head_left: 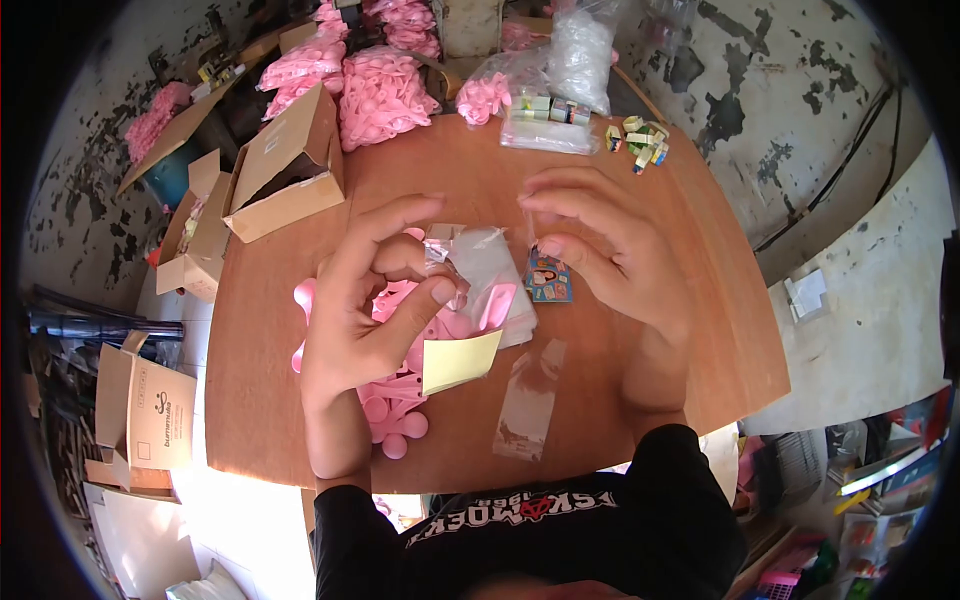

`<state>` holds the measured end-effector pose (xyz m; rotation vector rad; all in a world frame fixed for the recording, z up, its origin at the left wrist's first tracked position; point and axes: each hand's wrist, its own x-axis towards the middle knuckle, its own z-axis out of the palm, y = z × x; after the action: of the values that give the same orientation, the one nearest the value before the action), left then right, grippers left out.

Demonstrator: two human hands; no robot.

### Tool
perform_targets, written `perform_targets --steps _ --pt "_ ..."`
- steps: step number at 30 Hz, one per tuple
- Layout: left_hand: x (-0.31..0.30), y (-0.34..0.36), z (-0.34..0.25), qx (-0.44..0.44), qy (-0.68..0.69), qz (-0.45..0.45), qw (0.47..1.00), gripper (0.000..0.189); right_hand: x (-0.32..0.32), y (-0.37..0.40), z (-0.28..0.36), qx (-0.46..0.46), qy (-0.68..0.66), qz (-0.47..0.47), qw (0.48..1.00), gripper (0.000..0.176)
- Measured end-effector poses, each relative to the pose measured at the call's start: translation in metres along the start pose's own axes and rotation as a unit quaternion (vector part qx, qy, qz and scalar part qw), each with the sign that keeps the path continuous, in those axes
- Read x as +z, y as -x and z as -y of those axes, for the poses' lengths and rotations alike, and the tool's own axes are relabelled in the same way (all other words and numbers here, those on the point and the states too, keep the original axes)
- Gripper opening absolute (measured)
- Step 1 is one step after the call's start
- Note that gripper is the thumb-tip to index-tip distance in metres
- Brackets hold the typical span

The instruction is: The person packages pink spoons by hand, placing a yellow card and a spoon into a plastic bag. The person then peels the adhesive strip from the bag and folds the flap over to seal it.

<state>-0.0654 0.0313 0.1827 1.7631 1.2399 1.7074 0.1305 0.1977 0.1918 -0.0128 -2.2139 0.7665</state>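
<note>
My left hand [365, 310] pinches a small piece of crinkled clear plastic [447, 278] between thumb and fingers. Below it are many pink plastic spoons [395, 400], partly hidden by the hand, and a pale yellow card [460, 362] beside them. My right hand [610, 245] is raised on the right, its thumb and fingers curved and apart. Near its fingertips, a small blue printed packet [549, 278] lies on the table. Between the hands sits a stack of clear plastic bags [490, 255]. One flat clear bag [530, 400] lies nearer my body.
Bags of pink spoons [385, 100] and an open cardboard box [285, 165] stand at the back left of the brown table [690, 340]. Behind are clear bags with small boxes [548, 125]; several more small boxes [640, 140] lie at the back right.
</note>
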Motion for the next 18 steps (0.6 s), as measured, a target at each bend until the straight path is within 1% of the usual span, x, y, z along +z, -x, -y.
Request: perform_targets --steps 1,2,4,7,8,10,11,13,14,16,18 --pt "0.000 0.001 0.000 -0.001 0.003 0.003 1.000 0.054 -0.002 0.001 -0.002 -0.012 -0.005 0.012 1.000 0.024" --pt "0.000 0.001 0.001 0.014 0.009 -0.006 1.000 0.054 -0.005 0.002 -0.002 -0.009 -0.003 0.010 1.000 0.024" --pt "0.001 0.002 0.001 0.026 0.018 -0.013 0.999 0.054 -0.013 0.003 0.003 -0.029 0.016 0.054 0.998 0.013" --pt "0.000 0.002 0.000 0.034 0.040 -0.008 0.999 0.054 -0.018 0.010 0.010 -0.005 0.018 0.070 0.997 0.010" --pt "0.000 0.002 0.000 0.045 0.026 -0.002 0.999 0.055 -0.018 0.011 0.013 -0.002 0.019 0.070 0.997 0.010" --pt "0.000 0.004 -0.002 0.057 0.016 0.004 0.998 0.055 -0.017 0.013 0.019 -0.025 0.039 0.025 0.999 0.007" --pt "0.000 0.004 -0.003 0.061 0.011 0.006 0.998 0.055 -0.019 0.014 0.021 -0.024 0.041 0.027 0.998 0.007" --pt "-0.001 0.005 -0.005 0.065 0.009 0.005 0.998 0.055 -0.030 0.019 0.024 -0.021 0.103 0.060 0.993 0.006" --pt "-0.002 0.005 -0.005 0.081 -0.013 0.006 0.997 0.054 -0.035 0.020 0.028 -0.020 0.105 0.065 0.992 0.006" --pt "-0.001 0.005 -0.006 0.095 -0.029 0.004 0.995 0.054 -0.049 0.020 0.042 -0.022 0.185 0.108 0.977 0.005" --pt "0.000 0.005 -0.009 0.084 -0.023 -0.003 0.996 0.053 -0.067 0.025 0.050 -0.017 0.192 0.127 0.973 0.006"
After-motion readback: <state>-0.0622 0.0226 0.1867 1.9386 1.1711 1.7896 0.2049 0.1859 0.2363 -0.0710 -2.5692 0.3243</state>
